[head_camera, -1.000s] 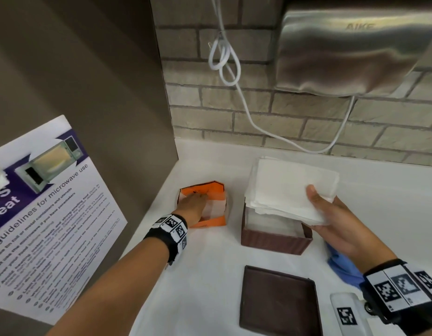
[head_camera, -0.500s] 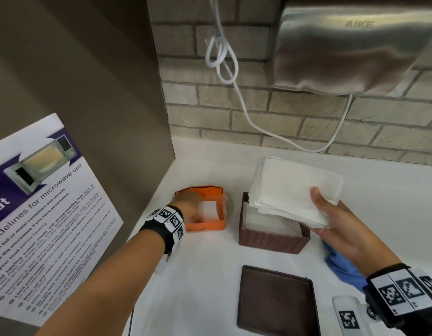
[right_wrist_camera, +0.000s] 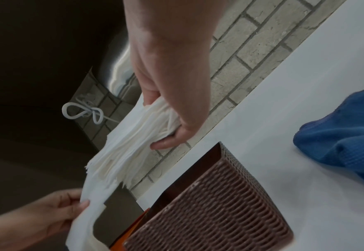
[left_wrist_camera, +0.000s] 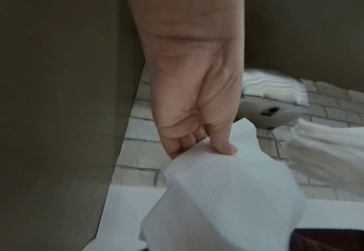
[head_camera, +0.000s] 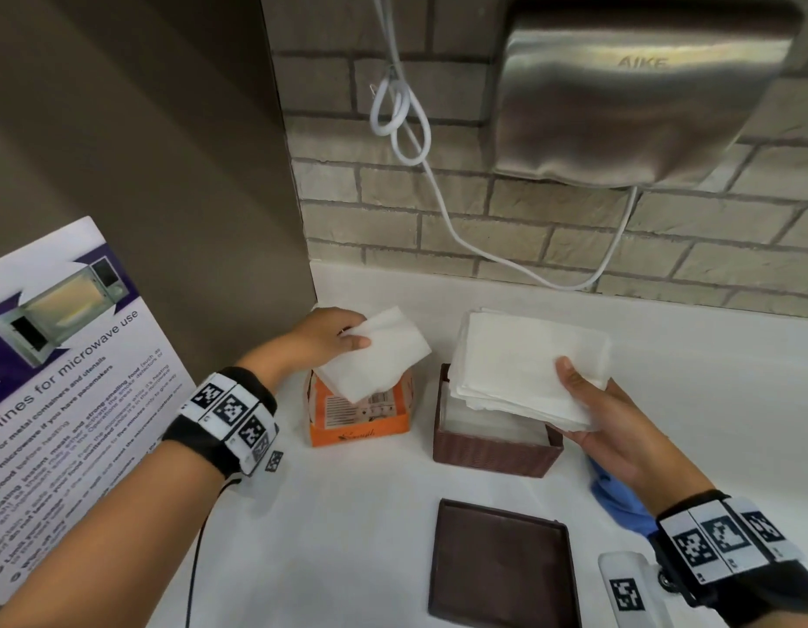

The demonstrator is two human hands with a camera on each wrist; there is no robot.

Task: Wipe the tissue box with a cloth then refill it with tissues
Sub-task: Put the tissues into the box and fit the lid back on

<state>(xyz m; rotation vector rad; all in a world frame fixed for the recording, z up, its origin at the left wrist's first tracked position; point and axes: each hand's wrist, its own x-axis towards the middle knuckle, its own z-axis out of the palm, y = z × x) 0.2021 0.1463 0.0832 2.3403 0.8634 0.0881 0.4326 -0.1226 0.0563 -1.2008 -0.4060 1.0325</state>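
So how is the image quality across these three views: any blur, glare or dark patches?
Head view: sharp, evenly lit, soft sheen on the hand dryer. Left wrist view: left hand clear, pulled tissue and background smeared. Right wrist view: left side dark, tissue stack and brown box readable.

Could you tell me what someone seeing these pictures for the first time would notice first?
Most striking are the two hands full of white tissue: the right hand grips a thick stack of tissues above the open brown tissue box, while the left hand pinches a single tissue over the orange pack. Above, a steel hand dryer hangs on the brick wall.
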